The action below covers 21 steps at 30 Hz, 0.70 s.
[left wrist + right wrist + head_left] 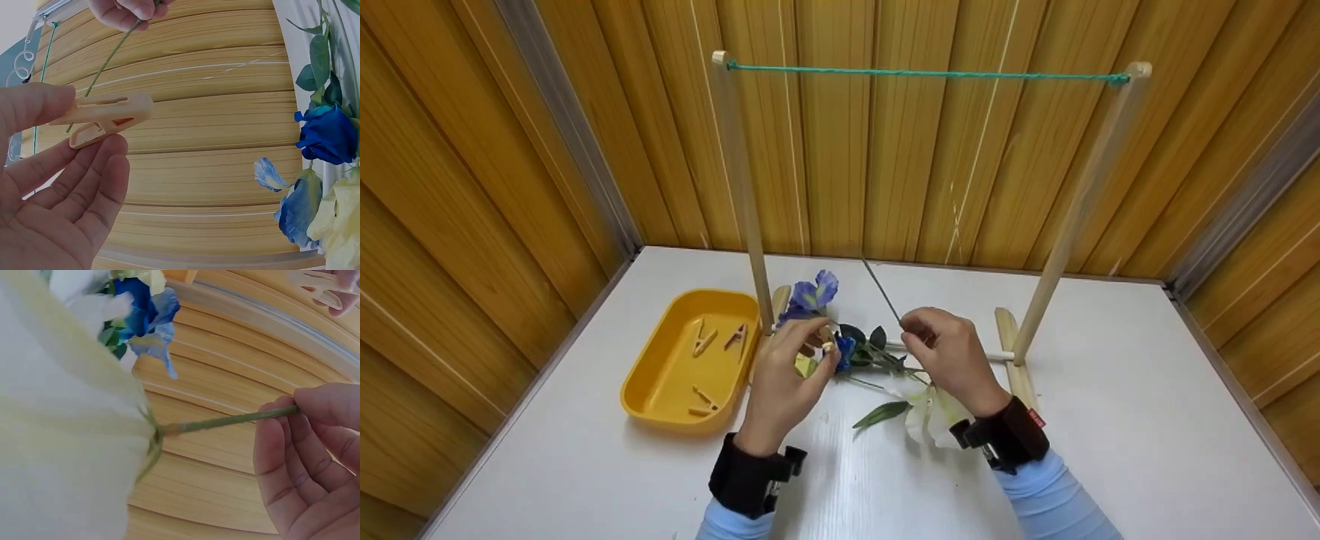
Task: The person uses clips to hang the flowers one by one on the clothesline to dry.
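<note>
My left hand pinches a pale clothespin between thumb and fingers. My right hand holds the green stem of a white artificial lily between thumb and fingertips. The bloom hangs head down below the hand, while the stem's free end slants up and away past the fingers. A blue rose, a purple-blue iris and pale yellow petals lie on the table beyond the hands, partly hidden by them in the head view.
A yellow tray with several clothespins stands on the left. Two wooden posts, the left post and the right post, carry a taut green cord above the hands. A white bar runs low between their feet. Wood-panelled walls enclose the white table.
</note>
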{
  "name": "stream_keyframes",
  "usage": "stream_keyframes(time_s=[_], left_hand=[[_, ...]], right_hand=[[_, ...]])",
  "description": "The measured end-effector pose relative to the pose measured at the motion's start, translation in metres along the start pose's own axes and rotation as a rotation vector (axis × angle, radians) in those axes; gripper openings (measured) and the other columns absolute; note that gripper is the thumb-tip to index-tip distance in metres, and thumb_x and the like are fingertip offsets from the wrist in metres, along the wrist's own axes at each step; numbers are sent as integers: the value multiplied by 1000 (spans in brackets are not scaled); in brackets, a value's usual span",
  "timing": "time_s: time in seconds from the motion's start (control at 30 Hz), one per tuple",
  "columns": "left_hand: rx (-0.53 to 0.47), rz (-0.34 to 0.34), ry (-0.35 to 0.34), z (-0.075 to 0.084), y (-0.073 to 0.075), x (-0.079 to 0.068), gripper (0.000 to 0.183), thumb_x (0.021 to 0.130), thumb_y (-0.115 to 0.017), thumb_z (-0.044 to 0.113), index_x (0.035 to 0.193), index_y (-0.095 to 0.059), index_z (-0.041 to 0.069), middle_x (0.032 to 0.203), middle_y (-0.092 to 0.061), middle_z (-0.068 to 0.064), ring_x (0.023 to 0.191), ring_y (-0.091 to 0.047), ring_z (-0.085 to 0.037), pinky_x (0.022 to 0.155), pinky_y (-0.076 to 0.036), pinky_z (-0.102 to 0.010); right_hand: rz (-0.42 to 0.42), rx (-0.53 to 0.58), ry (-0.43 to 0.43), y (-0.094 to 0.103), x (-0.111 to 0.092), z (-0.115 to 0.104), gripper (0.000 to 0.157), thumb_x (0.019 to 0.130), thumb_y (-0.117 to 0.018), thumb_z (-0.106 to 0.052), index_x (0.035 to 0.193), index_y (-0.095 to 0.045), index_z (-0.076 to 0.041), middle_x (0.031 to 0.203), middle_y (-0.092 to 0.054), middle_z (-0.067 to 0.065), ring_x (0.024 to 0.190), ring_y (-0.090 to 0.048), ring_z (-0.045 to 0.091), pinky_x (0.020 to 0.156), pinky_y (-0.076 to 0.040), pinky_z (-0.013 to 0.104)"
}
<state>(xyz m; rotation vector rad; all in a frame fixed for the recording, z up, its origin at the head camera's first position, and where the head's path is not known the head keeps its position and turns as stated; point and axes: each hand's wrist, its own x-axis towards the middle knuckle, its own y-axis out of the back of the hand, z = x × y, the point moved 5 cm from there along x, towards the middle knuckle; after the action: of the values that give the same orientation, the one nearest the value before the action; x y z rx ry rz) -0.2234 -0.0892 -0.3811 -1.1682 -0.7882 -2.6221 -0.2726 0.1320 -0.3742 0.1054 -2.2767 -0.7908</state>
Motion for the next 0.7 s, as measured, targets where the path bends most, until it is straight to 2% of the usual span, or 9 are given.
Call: stream_keyframes(time_s=[0.13, 0.23, 0.47, 0.7], left_hand=[[5, -13, -1, 1, 7, 7, 34, 87, -79, 0, 120, -70, 1, 100, -69, -7, 88, -67, -22, 76, -59, -34], [15, -42, -4, 5, 13, 19, 33, 88, -78, 0, 120, -70, 0, 99, -68, -7, 88, -67, -19, 78, -59, -33], [15, -91, -66, 15, 26, 61, 34, 88, -75, -5, 121, -68, -3, 101, -68, -11, 87, -67, -21, 77, -59, -28], [60, -160, -68, 18, 29, 101, 36, 91, -75, 2, 125, -67, -3, 104, -67, -11, 93, -66, -24, 82, -59, -33]], right_hand=[[-7, 41, -14, 5, 13, 0, 12, 87, -73, 6, 94, -73, -3, 82, -73, 2, 73, -67, 16, 66, -56, 25], [0, 72, -25, 7, 24, 3, 11, 88, -72, 5, 93, -73, -4, 82, -73, 2, 74, -68, 16, 67, -55, 23], [4, 126, -52, 4, 47, 13, 3, 91, -69, -1, 93, -71, -1, 81, -74, 5, 71, -67, 13, 67, -52, 20], [6, 160, -56, -10, 61, 22, 5, 92, -70, 0, 90, -73, -4, 80, -73, 4, 70, -68, 14, 66, -53, 20]])
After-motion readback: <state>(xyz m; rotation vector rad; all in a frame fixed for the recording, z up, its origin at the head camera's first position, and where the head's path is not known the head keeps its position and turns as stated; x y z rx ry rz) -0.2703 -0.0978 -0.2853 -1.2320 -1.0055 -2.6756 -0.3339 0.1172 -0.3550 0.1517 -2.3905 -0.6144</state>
